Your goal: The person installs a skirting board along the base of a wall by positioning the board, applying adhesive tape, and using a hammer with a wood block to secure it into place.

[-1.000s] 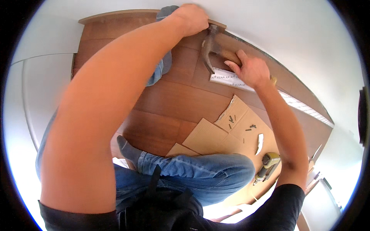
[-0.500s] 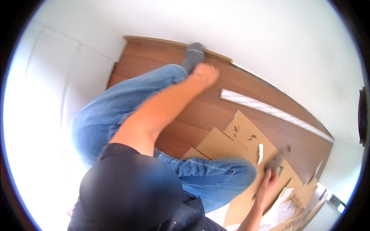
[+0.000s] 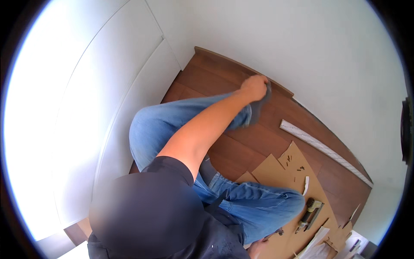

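Observation:
My left hand (image 3: 255, 87) reaches forward over the grey-socked foot (image 3: 261, 103), close to the brown baseboard strip (image 3: 241, 67) along the wall. Its fingers are curled; whatever is in them is hidden. Low in the picture, my right hand (image 3: 257, 247) is beside my bent knee, partly covered by the jeans. A small dark tool (image 3: 279, 232) lies at its fingers, and I cannot tell whether they grip it. A nail gun (image 3: 309, 213), dark with a pale head, rests on the cardboard (image 3: 276, 170), apart from both hands.
A long white-faced strip (image 3: 323, 146) lies on the brown plank floor (image 3: 241, 149) along the right-hand wall. Small dark pieces (image 3: 289, 160) and a white scrap (image 3: 306, 185) are on the cardboard. White plastic wrap (image 3: 317, 246) sits at the lower right. White panels (image 3: 129, 86) stand left.
The right hand was at the nail gun and has drawn back to beside the knee; the gun lies on the cardboard. The view has shifted, and the left hand now overlaps the socked foot.

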Demonstrator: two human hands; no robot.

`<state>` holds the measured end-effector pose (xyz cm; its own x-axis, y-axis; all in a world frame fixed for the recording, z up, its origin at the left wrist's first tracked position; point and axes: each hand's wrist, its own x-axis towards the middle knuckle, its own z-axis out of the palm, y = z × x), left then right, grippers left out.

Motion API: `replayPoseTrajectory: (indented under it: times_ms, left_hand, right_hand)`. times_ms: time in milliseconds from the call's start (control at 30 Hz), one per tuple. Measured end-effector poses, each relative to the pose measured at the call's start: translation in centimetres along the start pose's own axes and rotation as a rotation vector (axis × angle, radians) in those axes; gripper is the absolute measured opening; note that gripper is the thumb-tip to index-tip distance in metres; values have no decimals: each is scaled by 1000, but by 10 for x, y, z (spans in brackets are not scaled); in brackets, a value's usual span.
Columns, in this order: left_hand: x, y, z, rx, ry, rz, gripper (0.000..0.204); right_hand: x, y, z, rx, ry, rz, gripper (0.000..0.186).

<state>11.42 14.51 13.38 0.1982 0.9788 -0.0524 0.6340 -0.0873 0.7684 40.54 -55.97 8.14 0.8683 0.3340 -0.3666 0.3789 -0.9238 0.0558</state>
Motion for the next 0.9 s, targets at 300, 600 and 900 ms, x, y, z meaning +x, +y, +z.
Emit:
replayPoseTrajectory:
  times_ms: [300, 600, 900]
  left_hand:
    - [40, -170, -82, -415, 253, -553, 54]
    - [107, -189, -62, -752, 475, -299, 80]
    - [10, -37, 61, -318, -487, 158, 44]
  right_hand:
    - [-5, -50, -21, 71, 30, -24, 62]
    - [45, -30, -96, 1026, 283, 196, 68]
    - [44, -249, -145, 332, 337, -155, 65]
